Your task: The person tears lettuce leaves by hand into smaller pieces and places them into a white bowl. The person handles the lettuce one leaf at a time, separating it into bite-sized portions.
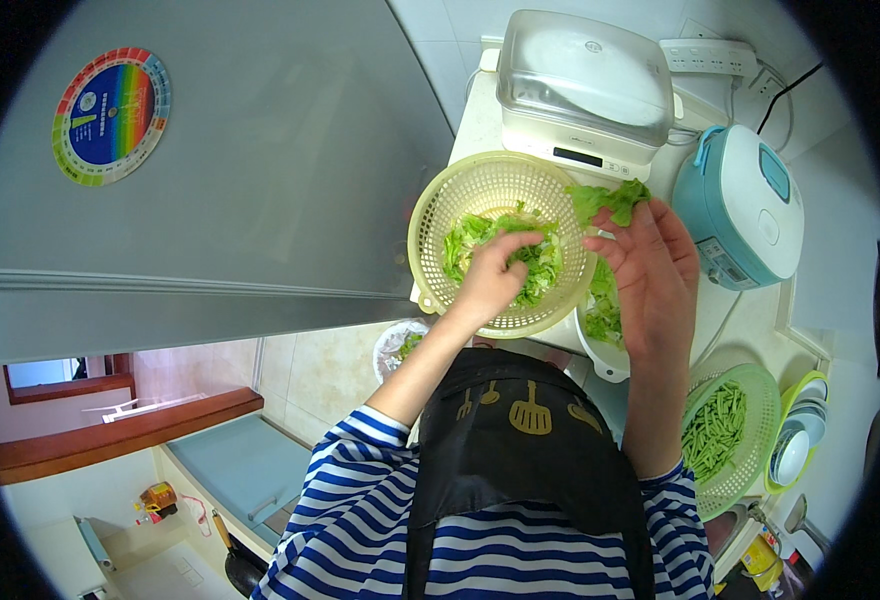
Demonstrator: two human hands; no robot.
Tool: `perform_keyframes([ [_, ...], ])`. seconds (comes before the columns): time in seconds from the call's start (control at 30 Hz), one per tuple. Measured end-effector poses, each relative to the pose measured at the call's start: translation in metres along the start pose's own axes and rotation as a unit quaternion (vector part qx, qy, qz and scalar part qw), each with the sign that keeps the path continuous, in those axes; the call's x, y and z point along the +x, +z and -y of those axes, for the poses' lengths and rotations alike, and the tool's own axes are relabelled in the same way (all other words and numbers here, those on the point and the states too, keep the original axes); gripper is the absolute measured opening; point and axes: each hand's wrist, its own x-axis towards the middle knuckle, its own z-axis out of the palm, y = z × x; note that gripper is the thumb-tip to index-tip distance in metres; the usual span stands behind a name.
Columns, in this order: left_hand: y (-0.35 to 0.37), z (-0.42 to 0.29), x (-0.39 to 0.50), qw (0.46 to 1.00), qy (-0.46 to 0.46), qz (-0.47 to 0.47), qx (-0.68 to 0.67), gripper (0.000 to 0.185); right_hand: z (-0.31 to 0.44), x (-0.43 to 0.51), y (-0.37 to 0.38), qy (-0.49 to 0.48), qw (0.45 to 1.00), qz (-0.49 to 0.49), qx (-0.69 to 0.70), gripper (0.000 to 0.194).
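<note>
A torn green lettuce leaf [609,201] is pinched between the fingers of my right hand [646,270], raised at the right rim of a pale yellow plastic colander [440,202]. Loose lettuce pieces [537,262] cover the colander's bottom. Over them reaches my left hand [496,274], its index finger stretched out and apart from the thumb. No leaf shows between those fingers; whether they touch the lettuce I cannot tell. Partly hidden by my right hand and the colander, a white basin [597,356] holds more lettuce leaves [603,307].
Behind the colander stands an electric food steamer [586,82], with a blue-and-white rice cooker [744,210] to its right. A green colander of green beans [714,435] sits near stacked bowls [800,435]. The grey refrigerator [260,165] borders the left; a lined bin [395,349] stands below.
</note>
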Motion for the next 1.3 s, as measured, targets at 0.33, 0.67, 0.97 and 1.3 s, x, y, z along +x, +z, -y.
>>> perform_keyframes([
  [0.33, -0.009, -0.039, -0.020, 0.904, 0.064, -0.096, -0.412, 0.023, -0.019, 0.002, -0.005, -0.003, 0.945, 0.045, -0.323, 0.017],
  [0.67, -0.085, 0.065, -0.147, 0.881, -0.043, -0.423, -0.206, 0.015, -0.082, 0.019, -0.045, 0.024, 0.843, 0.060, -0.534, 0.024],
  [0.97, -0.066, 0.199, -0.250, 0.883, -0.257, -0.335, 0.204, 0.016, -0.157, 0.013, -0.058, -0.012, 0.646, 0.201, -0.736, 0.013],
  [1.3, -0.068, 0.063, -0.075, 0.933, 0.066, -0.324, 0.141, 0.013, -0.174, 0.004, -0.047, 0.010, 0.526, 0.266, -0.808, 0.017],
])
